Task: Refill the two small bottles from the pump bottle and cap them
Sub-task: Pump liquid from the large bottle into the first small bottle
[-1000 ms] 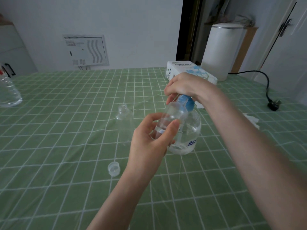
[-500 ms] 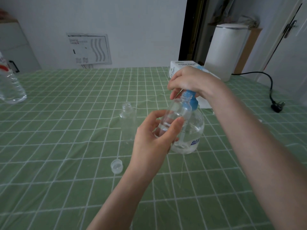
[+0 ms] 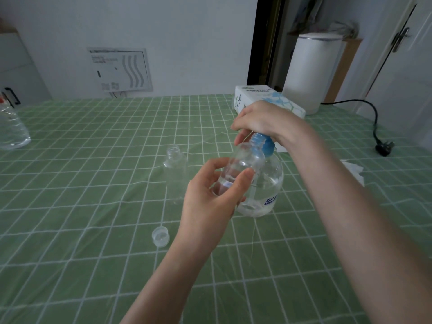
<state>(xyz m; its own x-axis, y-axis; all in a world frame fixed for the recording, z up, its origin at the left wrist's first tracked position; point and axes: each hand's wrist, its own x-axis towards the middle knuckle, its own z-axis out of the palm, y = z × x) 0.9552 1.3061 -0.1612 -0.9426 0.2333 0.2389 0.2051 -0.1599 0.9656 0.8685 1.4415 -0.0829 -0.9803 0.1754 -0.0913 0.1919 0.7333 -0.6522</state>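
My left hand (image 3: 209,199) grips a small clear bottle (image 3: 240,169), tilted, with its open mouth up under the pump's nozzle; a little liquid shows in it. My right hand (image 3: 261,119) curls over the blue pump head (image 3: 263,142) of the round clear pump bottle (image 3: 266,185), which stands on the green checked tablecloth (image 3: 93,206). A second small clear bottle (image 3: 175,169) stands upright and uncapped just left of my left hand. One clear cap (image 3: 160,236) lies on the cloth nearer to me.
A tissue box (image 3: 257,97) and a white cylindrical appliance (image 3: 313,71) stand behind the pump bottle. A black cord and plug (image 3: 383,146) lie at the right edge, a crumpled tissue (image 3: 353,171) beside my right forearm. A large clear bottle (image 3: 11,129) stands far left.
Both hands stay on the bottles. The pump head sits slightly higher under my right hand than a second ago, and the view has shifted a little.
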